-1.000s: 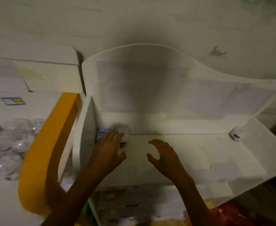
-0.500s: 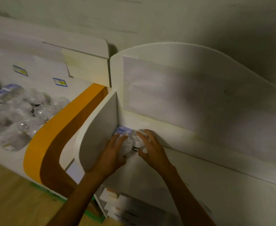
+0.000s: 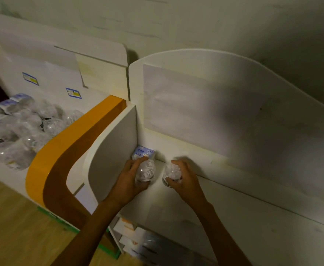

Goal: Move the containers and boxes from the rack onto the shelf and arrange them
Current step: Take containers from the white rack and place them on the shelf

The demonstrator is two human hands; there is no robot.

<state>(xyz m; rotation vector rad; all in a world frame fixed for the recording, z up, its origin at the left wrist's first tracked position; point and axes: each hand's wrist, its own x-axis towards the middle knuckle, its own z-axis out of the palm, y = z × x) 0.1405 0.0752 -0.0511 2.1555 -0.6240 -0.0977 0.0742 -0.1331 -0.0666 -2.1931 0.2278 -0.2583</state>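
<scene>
Sitting inside each hand's grip, left container (image 3: 145, 170) and right container (image 3: 171, 174).

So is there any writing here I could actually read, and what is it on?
"1+1": on the blue label of the small pack in the shelf corner; the rest of its print is too blurred.
Two blue-edged stickers on the left unit: too small to read.
Labels on the clear containers on the left: blurred, unreadable.

Two clear containers (image 3: 145, 170) (image 3: 171, 172) side by side on shelf (image 3: 176, 204), corner box (image 3: 144, 153) behind.
</scene>
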